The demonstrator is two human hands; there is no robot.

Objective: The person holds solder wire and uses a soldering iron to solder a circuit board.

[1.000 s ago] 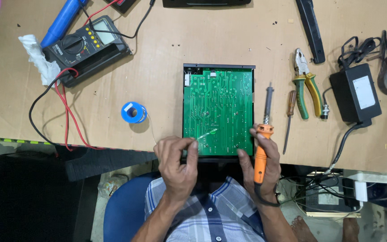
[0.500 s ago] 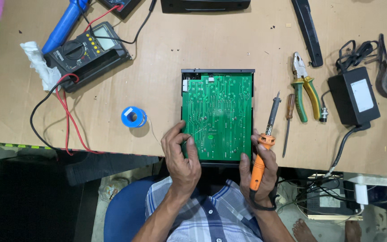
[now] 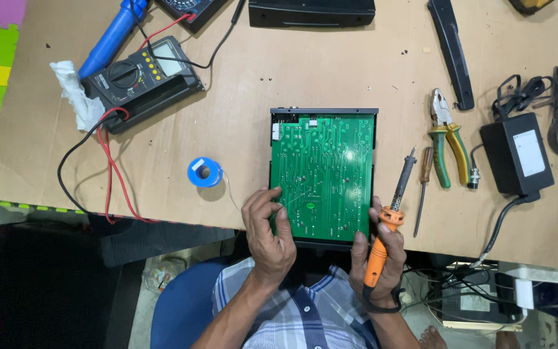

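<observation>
A green circuit board (image 3: pixel 323 174) lies in a black case on the brown table. My left hand (image 3: pixel 267 227) rests at the board's lower left corner and pinches a thin solder wire that runs from the blue solder spool (image 3: pixel 204 172). The wire's end lies over the board. My right hand (image 3: pixel 376 258) grips the orange handle of a soldering iron (image 3: pixel 392 207) just right of the board, its dark tip pointing up and away, off the board.
A black multimeter (image 3: pixel 142 77) with red and black leads sits at the upper left beside a blue tool (image 3: pixel 112 35). Pliers (image 3: pixel 447 136), a small screwdriver (image 3: pixel 422 187) and a black power adapter (image 3: pixel 518 154) lie right of the board. The table edge (image 3: pixel 163 223) runs near my body.
The left hand slid from the board's lower middle to its lower left corner, still pinching wire. The iron in my right hand stayed right of the board, shifting only slightly.
</observation>
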